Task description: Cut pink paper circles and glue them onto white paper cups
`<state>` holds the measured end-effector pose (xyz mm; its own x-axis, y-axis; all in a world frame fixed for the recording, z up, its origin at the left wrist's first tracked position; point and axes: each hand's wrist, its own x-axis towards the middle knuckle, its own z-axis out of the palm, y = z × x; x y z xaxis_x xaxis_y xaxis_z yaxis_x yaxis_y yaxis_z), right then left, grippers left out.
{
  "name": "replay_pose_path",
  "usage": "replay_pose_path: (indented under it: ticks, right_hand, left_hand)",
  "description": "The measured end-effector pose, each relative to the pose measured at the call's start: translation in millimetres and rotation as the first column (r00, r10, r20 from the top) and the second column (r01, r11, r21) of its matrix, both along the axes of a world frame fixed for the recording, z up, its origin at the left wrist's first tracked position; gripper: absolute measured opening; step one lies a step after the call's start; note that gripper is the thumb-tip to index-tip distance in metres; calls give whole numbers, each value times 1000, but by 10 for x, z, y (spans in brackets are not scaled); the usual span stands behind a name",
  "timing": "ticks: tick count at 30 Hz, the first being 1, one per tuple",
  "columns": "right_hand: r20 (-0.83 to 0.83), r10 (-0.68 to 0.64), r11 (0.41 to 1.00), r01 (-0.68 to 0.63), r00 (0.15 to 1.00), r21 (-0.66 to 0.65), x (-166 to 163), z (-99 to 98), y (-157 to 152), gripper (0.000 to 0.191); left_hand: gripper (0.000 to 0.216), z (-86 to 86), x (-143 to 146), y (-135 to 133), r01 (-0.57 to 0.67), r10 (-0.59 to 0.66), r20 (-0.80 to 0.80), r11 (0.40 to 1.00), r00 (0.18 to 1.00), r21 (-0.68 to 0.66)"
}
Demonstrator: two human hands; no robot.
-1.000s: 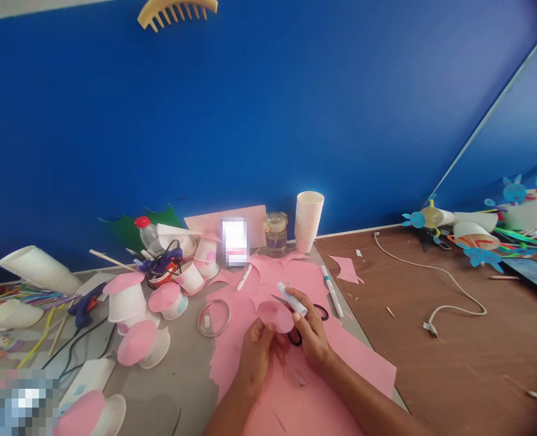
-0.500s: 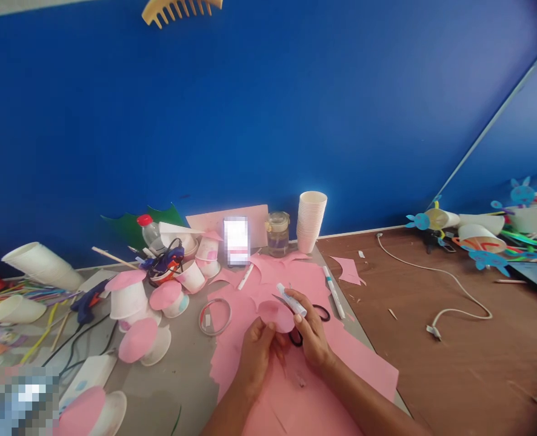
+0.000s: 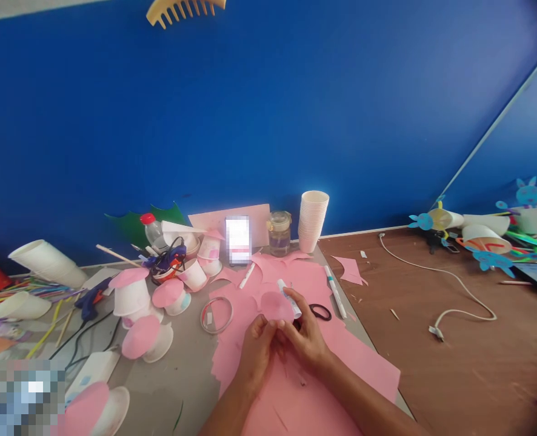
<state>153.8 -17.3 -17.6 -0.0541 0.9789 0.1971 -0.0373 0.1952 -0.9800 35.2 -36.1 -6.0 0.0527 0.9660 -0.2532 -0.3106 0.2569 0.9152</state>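
My left hand point(image 3: 257, 351) pinches the lower edge of a round pink paper piece point(image 3: 276, 306) and holds it upright. My right hand point(image 3: 307, 333) grips a small white glue stick point(image 3: 288, 298) and also touches the paper piece from the right. Both hands hover over large pink paper sheets point(image 3: 350, 369) spread on the table. Black-handled scissors point(image 3: 318, 312) lie just behind my right hand.
White paper cups with pink paper lids point(image 3: 132, 290) crowd the left, beside a blue glue gun point(image 3: 89, 298) and a tape ring point(image 3: 216, 315). A cup stack point(image 3: 313, 221), a jar point(image 3: 280, 232) and a phone point(image 3: 237, 240) stand at the back. A marker point(image 3: 335, 290) and a white cable point(image 3: 450, 284) lie right.
My right hand has moved in toward my left hand and now touches the pink piece. The scissors handle is more exposed behind it.
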Motion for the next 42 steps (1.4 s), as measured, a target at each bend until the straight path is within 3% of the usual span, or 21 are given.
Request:
replay_pose_path:
  ticks: [3, 8, 24, 30, 36, 39, 42]
  right_hand:
    - [-53, 76, 994, -80, 996, -77, -45, 5, -3, 52]
    - [16, -62, 996, 63, 998, -57, -62, 25, 20, 39]
    - [171, -250, 966, 232, 953, 117, 52, -57, 135, 35]
    - [232, -339, 941, 333, 912, 64, 106, -41, 201, 41]
    - [275, -339, 939, 339, 900, 52, 127, -38, 205, 41]
    - [287, -308, 950, 307, 907, 49, 111, -48, 189, 42]
    - [280, -299, 954, 297, 912, 50, 96, -51, 178, 41]
  left_hand:
    - [32, 6, 12, 4, 8, -8, 3, 1000, 1000, 3]
    - [36, 42, 16, 8, 24, -24, -15, 1000, 1000, 17]
    - [32, 21, 9, -3, 24, -23, -20, 998, 1000, 53]
    - [34, -21, -2, 8, -5, 7, -21, 998, 1000, 61]
    - [39, -41, 18, 7, -28, 28, -8, 998, 1000, 63]
    - [39, -11, 22, -1, -102, 103, -8, 992, 995, 80]
    - [35, 40, 2, -5, -294, 299, -27, 948, 954, 126]
